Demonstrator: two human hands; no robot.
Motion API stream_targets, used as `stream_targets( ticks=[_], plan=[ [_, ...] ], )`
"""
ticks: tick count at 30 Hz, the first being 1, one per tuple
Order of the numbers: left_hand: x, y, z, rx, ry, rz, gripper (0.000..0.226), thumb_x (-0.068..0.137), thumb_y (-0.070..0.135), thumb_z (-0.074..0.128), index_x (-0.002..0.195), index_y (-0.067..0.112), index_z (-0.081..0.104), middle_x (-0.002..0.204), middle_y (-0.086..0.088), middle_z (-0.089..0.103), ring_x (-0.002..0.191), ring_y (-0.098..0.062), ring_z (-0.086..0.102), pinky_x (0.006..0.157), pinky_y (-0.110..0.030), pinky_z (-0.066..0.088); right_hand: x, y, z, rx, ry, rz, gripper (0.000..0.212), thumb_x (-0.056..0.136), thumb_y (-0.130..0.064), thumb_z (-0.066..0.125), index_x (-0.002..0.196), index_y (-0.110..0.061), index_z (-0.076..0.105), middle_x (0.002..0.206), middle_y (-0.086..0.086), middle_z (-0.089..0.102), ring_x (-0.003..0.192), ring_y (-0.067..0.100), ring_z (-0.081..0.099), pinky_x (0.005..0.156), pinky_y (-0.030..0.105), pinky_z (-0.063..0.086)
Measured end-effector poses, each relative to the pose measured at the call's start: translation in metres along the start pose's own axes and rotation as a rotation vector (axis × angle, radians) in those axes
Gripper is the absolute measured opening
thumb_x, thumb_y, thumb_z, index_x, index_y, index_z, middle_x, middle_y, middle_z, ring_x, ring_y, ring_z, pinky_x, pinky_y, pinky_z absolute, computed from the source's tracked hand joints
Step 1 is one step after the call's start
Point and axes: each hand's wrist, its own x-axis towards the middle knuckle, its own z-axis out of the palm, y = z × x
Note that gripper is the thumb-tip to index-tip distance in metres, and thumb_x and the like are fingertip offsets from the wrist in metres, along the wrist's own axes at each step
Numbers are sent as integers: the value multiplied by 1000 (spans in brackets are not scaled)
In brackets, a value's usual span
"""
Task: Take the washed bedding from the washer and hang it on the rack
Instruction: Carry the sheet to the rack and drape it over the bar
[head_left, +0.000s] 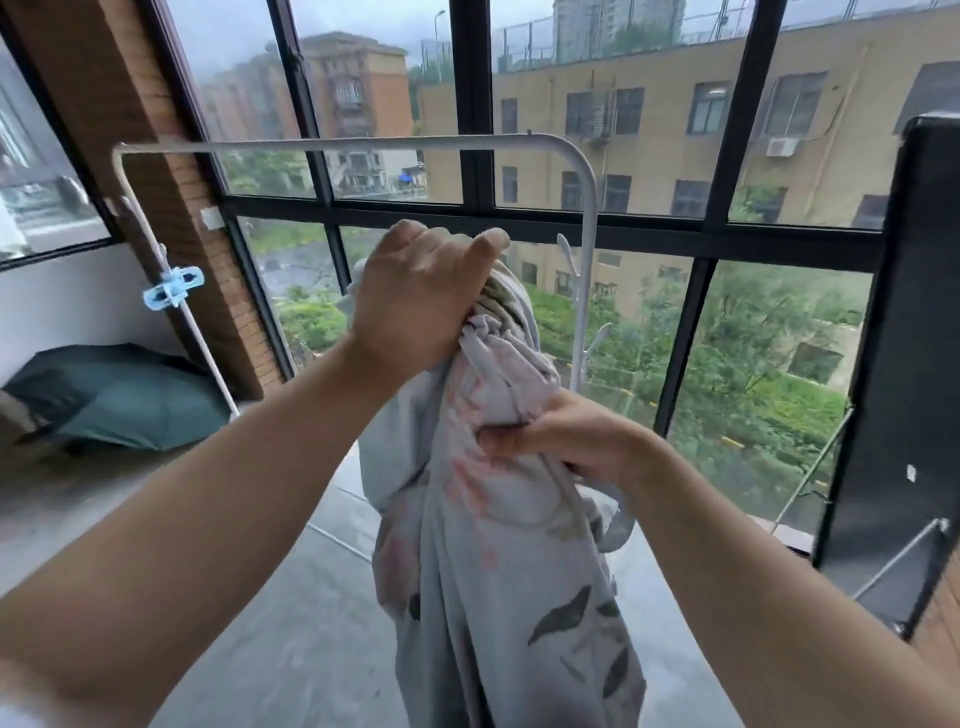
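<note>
Looking left to right: rack (332, 145) with a blue clip (171, 294) on its left post. Left hand (415, 296) is fisted round the bunched top of the bedding (498, 571), held up just under the rack's top. Right hand (566, 436) pinches a fold lower down. So it's the hanging step; next I'd guess shake it open and lift an edge over the rack

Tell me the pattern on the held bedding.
Pale grey bedding with pink flowers and dark leaves; head view.

Head-worn camera looks forward over the raised hands, close, toward rack (363, 144) and windows (613, 104)
</note>
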Motion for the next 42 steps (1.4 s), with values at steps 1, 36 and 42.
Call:
stream_targets(
  ticks=[1,36,42],
  plan=[
    [1,1,1,1,26,11,24,85,7,58,106,13,68,60,1,55,54,-23,54,63,-37,49,-2,-1,0,3,-5,26,36,78,4,75,108,-14,67,93,2,77,87,18,74,75,29,59],
    [42,43,146,-2489,-1062,-729,47,74,29,83,115,10,71,109,-4,74,98,-17,71,88,-31,57,80,-125,-209,-1359,1529,-436,47,86,-46,31,119,-21,51,123,5,54,115,31,47,88,49,42],
    [80,-17,162,-2246,-1066,-673,49,67,4,72,115,-2,63,104,-14,70,91,-28,70,81,-38,58,122,-139,-269,-1518,1525,-494,38,86,-37,55,117,-16,52,125,8,59,114,36,50,92,47,37]
  ],
)
